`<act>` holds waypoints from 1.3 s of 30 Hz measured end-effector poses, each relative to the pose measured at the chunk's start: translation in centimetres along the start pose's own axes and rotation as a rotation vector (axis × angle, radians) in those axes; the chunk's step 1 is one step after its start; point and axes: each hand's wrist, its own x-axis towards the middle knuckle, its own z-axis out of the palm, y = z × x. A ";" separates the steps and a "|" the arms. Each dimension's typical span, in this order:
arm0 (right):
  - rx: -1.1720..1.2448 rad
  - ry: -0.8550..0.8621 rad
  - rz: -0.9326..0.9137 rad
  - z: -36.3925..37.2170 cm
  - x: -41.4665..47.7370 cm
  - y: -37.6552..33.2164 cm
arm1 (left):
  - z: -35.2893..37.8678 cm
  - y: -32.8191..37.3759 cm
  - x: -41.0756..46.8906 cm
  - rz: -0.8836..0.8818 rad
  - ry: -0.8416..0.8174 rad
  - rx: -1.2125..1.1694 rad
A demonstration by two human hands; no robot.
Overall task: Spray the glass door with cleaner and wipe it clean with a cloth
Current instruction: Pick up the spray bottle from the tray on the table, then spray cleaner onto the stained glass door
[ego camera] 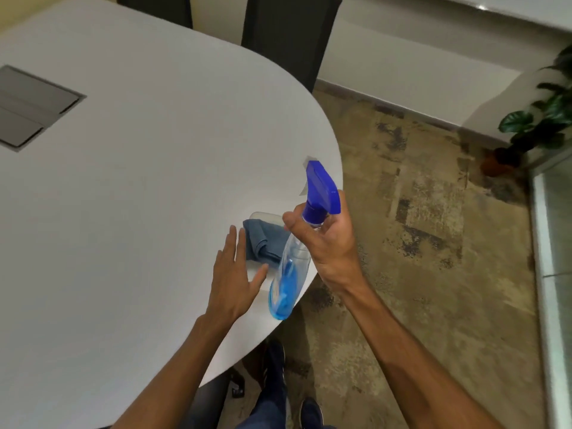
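Far left: grey hatch panel [29,106] set flush into the white table [139,196]. Table edge curves round toward me and to the right.

My left hand [233,278] is spread flat and open over the tabletop, fingers straight, nothing in it. Fingertips lie just beside the near fold of the blue cloth [263,239]; whether they touch it, I cannot tell. Cloth sits bunched on the table near the rounded edge.

Next right: spray bottle [291,274], clear, tilted, base toward me with a little blue cleaner pooled in it. Blue trigger head [322,187] points up and away. My right hand [325,239] is wrapped closed around the bottle's neck, lifting it clear of the table.

Behind the table: dark chair back [291,35].

Right of the table: mottled brown carpet [418,243]. Far right: potted plant [538,119] against the wall, and below it a pale glass door [554,243] at the frame's edge, well apart from both hands.
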 end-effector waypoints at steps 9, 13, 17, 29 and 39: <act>-0.042 0.179 -0.087 -4.1 -2.5 -1.2 | -3.0 7.5 1.2 0.367 0.062 -0.051; -0.049 0.274 -0.092 -6.3 -4.8 -2.0 | -3.0 10.6 0.6 0.446 0.028 0.001; -0.055 0.388 -0.118 -8.4 -7.8 -3.1 | -2.6 13.7 -1.0 0.531 -0.008 0.022; -0.112 0.912 -0.173 -16.3 -25.8 -4.7 | 1.2 22.8 -14.0 0.902 -0.150 0.199; -0.073 1.285 -0.199 -21.3 -49.1 -5.7 | 7.5 30.5 -34.0 1.288 -0.362 0.180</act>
